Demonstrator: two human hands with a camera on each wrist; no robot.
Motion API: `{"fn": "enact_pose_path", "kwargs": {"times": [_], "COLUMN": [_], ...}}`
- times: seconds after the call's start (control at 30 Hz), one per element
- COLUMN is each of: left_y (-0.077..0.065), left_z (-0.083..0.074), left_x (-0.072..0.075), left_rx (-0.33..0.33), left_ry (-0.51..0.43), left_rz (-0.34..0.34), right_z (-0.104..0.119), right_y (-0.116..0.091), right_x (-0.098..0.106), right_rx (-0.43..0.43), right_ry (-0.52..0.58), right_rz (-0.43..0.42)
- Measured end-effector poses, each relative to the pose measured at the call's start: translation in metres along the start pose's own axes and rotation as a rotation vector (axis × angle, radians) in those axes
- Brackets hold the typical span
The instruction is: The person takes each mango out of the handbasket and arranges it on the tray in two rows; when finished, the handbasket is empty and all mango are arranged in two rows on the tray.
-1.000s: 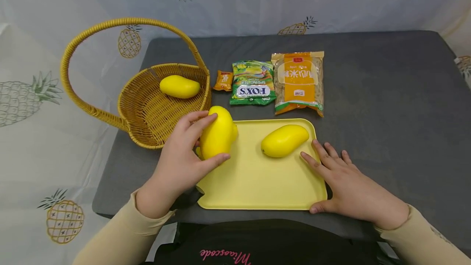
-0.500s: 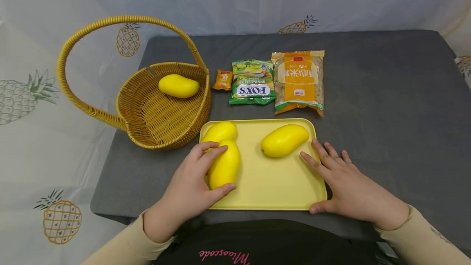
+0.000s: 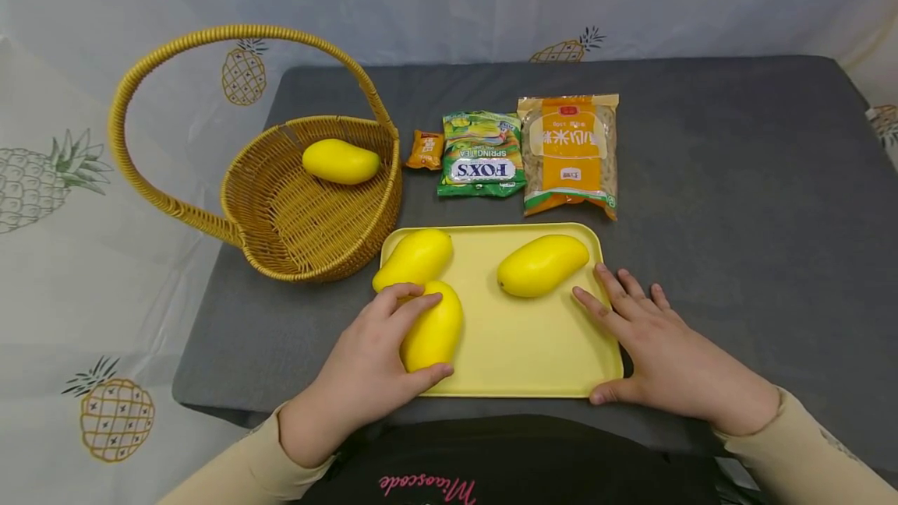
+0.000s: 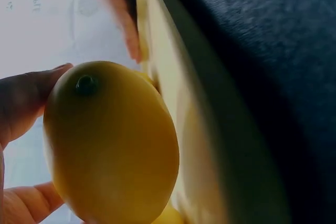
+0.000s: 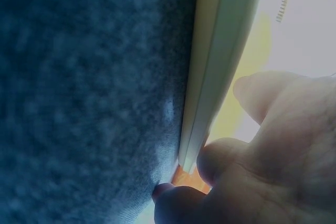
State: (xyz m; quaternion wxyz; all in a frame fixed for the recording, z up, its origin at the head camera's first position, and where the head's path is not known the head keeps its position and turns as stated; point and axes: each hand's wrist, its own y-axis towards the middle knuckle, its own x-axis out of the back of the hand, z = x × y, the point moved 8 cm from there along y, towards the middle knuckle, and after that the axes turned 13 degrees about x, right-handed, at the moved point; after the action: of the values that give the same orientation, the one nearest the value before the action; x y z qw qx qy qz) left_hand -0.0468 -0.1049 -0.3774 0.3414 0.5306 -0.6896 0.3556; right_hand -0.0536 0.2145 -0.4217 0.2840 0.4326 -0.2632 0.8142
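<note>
My left hand holds a yellow mango between thumb and fingers, low over the left front of a pale yellow tray. In the left wrist view that mango shows its dark stem end, with thumb and fingers at its side. Just behind it a second mango lies at the tray's left rim. On the tray's right half rests another mango. My right hand lies with spread fingers at the tray's right edge; the right wrist view shows fingertips by the tray wall.
A wicker basket with a tall handle stands at the left, one mango inside. Behind the tray lie a small orange packet, a green candy bag and a larger orange snack bag. All stand on a dark grey table.
My left hand has brought its mango from beside the basket toward me, down to the tray's front left. The mango behind it has come into full view. My right hand stays put.
</note>
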Motion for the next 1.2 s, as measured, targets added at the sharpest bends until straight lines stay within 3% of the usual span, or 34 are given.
{"fn": "enact_pose_path", "kwargs": {"times": [0.33, 1.2], "left_y": [0.0011, 0.0002], "left_z": [0.0029, 0.0042], "left_x": [-0.0084, -0.0052], "left_rx": [0.009, 0.011], "left_ry": [0.03, 0.085], "left_rz": [0.011, -0.057], "right_z": [-0.0008, -0.0016], "right_y": [-0.0003, -0.0008], "right_x": [-0.0002, 0.0], "right_rx": [-0.001, -0.009], "right_ry": [0.0, 0.015], "right_rz": [-0.003, -0.001]}}
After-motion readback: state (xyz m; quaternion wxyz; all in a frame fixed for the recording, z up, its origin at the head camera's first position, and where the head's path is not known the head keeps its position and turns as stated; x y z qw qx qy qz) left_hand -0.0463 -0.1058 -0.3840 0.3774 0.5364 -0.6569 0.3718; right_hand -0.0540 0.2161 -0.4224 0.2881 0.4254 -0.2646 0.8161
